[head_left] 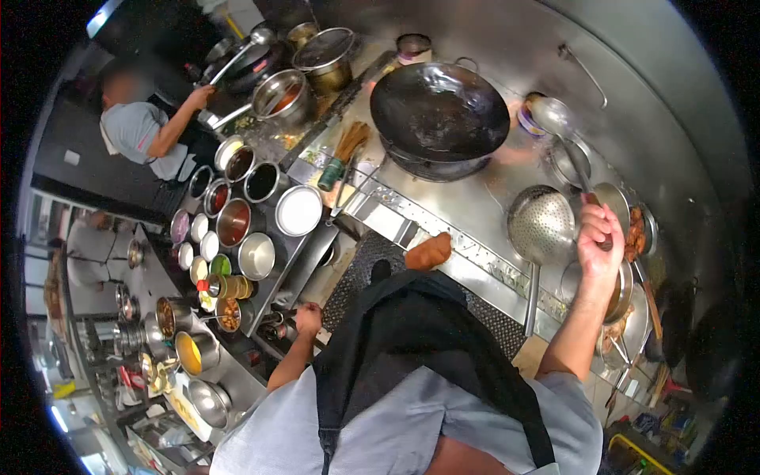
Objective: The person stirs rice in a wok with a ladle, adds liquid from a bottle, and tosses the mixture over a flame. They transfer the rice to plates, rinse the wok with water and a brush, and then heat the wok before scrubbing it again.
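My right hand (599, 241) is wrapped round the handle of a ladle (552, 116), whose bowl hangs over the steel stove top near its back wall. Left of the ladle, a large black wok (439, 111) sits on its burner with a dark, shiny inside. A perforated strainer (541, 226) lies just left of my right hand, its handle pointing toward me. My left hand (309, 318) is low at the left, beside the edge of the counter with pots; its fingers look curled, and what they hold, if anything, is too small to make out.
Pots of sauces (233, 222) and a white container (298, 210) crowd the left counter. A bamboo brush (348, 150) lies left of the wok. Another person (146, 131) holds a ladle at the upper left. Bowls with food (636, 233) stand at the right.
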`<state>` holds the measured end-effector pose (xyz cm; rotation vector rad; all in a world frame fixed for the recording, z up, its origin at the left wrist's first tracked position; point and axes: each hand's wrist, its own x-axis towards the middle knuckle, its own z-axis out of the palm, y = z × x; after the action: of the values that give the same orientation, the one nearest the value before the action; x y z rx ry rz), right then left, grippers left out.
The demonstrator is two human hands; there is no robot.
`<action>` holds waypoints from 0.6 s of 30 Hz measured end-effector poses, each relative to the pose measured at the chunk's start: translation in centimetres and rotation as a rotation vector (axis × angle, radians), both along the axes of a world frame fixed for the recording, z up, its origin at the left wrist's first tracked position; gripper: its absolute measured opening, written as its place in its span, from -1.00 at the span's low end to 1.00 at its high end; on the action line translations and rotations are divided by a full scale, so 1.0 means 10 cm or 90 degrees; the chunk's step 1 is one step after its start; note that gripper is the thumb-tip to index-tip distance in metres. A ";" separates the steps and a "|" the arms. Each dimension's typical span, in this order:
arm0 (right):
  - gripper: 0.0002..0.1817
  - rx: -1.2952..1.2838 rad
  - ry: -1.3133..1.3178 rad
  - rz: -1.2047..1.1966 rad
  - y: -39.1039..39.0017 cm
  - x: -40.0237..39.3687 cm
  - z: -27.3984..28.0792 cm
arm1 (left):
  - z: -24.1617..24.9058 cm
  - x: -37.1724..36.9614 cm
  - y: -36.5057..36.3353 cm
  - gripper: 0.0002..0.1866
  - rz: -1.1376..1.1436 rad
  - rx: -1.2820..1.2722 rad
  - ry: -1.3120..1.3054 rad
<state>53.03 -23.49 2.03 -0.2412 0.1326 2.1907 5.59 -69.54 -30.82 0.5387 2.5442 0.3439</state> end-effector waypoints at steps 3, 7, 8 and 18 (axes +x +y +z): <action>-0.82 -0.011 -0.013 0.035 -0.20 -0.17 0.05 | -0.50 -0.16 -0.25 -0.72 0.004 -0.001 0.041; -0.73 0.003 -0.104 0.081 -0.37 -0.38 -0.02 | -0.05 0.09 -0.21 -0.69 0.020 0.070 0.025; -0.79 -0.015 -0.132 0.095 -0.39 -0.43 -0.07 | 0.46 0.32 -0.02 -0.69 0.072 0.026 0.021; -0.37 0.193 -0.628 0.132 -0.48 -0.51 -0.54 | 0.18 0.41 -0.54 -0.71 -0.031 -0.122 0.074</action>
<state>47.94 -28.30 -3.37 -1.1498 -0.7891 2.0104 9.69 -74.91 -28.99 0.5599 2.6342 0.0517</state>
